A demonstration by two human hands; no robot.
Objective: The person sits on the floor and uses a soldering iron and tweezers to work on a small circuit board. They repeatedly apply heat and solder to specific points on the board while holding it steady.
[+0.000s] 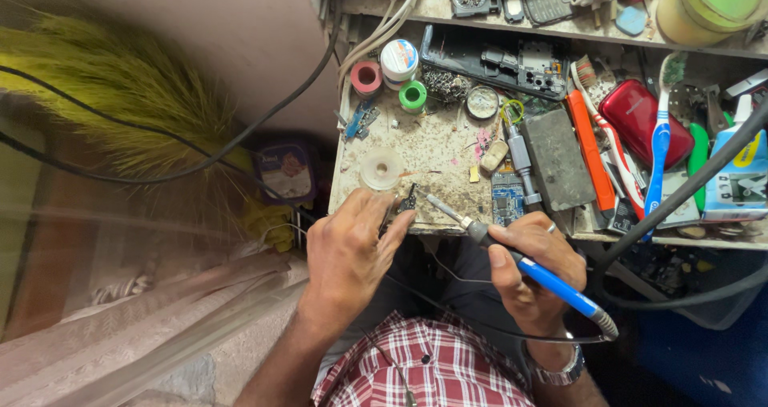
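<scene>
A round tub (399,60) with a white, blue and orange label on its lid stands at the bench's back left. Below the bench's left edge sits a purple square tub (286,172) with a pictured label. At far right lies a blue-and-white carton (740,179), possibly a glue pack.

At the back of my worn bench (432,147) sit a pink tape roll (367,77), a green roll (413,96) and a white-lidded tin (398,58), with a stripped phone frame (496,61) just to their right. Further right lie a grey block (558,159), an orange strip (590,151), a red phone shell (645,120) and a blue-handled toothbrush (659,139). A green grass broom (120,87) leans off to my left, black cables crossing it.
</scene>
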